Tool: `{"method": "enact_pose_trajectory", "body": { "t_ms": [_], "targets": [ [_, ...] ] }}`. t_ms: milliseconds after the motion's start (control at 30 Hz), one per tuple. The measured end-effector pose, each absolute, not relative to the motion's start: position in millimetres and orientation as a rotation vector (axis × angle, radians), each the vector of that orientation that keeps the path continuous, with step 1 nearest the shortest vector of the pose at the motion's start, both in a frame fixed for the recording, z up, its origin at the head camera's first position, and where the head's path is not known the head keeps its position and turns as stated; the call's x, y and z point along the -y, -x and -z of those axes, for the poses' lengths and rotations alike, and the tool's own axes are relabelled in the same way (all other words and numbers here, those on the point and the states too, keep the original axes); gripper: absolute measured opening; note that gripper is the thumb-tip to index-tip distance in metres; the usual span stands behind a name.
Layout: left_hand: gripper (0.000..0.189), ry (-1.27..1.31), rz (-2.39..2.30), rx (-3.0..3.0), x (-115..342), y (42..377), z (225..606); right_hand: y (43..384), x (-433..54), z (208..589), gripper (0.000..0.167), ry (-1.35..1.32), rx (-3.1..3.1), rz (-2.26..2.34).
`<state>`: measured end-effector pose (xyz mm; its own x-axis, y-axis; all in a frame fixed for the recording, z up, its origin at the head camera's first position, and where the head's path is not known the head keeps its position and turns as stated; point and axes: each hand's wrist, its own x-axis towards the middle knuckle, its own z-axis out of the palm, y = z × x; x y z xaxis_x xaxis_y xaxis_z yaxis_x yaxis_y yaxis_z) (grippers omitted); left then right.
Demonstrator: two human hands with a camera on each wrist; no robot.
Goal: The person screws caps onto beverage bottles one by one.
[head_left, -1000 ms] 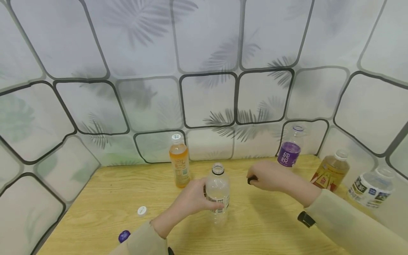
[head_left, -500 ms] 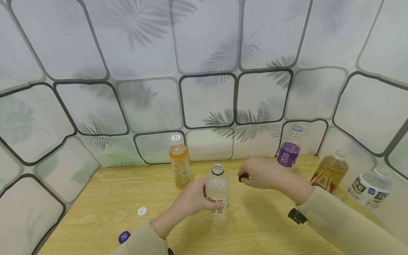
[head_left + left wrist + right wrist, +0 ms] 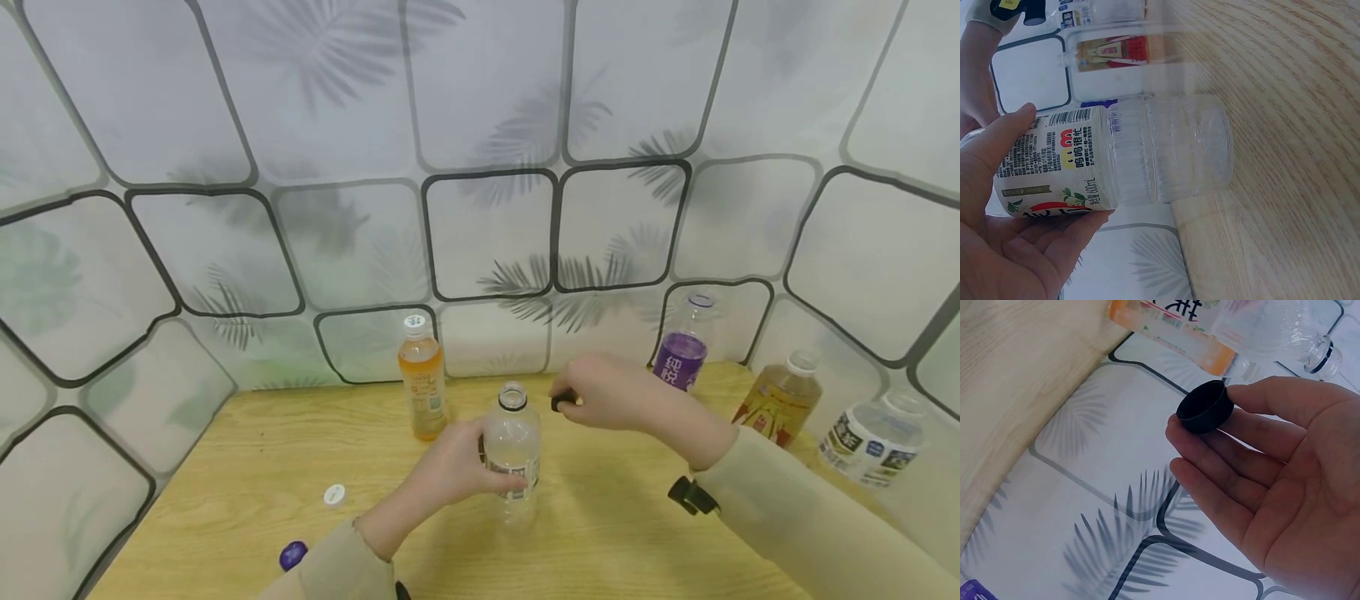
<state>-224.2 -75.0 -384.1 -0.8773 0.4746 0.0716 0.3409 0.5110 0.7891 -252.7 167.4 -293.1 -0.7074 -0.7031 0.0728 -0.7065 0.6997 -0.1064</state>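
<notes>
My left hand (image 3: 457, 467) grips a clear plastic bottle (image 3: 513, 437) round its label, and the bottle stands upright and uncapped near the middle of the table. In the left wrist view the bottle's (image 3: 1166, 150) ribbed lower part shows, with the label under my thumb and fingers. To the right of the bottle's mouth, my right hand (image 3: 611, 396) pinches a black bottle cap (image 3: 564, 400) between thumb and fingertips. The right wrist view shows the hollow inside of the cap (image 3: 1205, 406), apart from the bottle neck (image 3: 1322, 356).
An orange drink bottle (image 3: 423, 383) with a white cap stands behind the left hand. Loose on the table lie a white cap (image 3: 334, 496) and a purple cap (image 3: 292, 556). Uncapped bottles line the right: purple-labelled (image 3: 681, 354), yellow-brown (image 3: 780, 400) and white-labelled (image 3: 873, 442). A patterned cloth wall (image 3: 487, 242) surrounds the table.
My right hand has moved left with the black cap, closer to the bottle's mouth, and slightly up in the last half second. My left hand and its bottle have stayed in place.
</notes>
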Motion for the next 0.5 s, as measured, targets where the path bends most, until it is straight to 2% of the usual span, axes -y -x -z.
{"method": "enact_pose_trajectory", "body": {
  "t_ms": [500],
  "targets": [
    [0.055, -0.703, -1.326, -2.575, 75.1, 224.8, 385.2, 246.5, -157.0, 265.7, 0.01, -1.154, 2.808, -0.227]
  ]
}}
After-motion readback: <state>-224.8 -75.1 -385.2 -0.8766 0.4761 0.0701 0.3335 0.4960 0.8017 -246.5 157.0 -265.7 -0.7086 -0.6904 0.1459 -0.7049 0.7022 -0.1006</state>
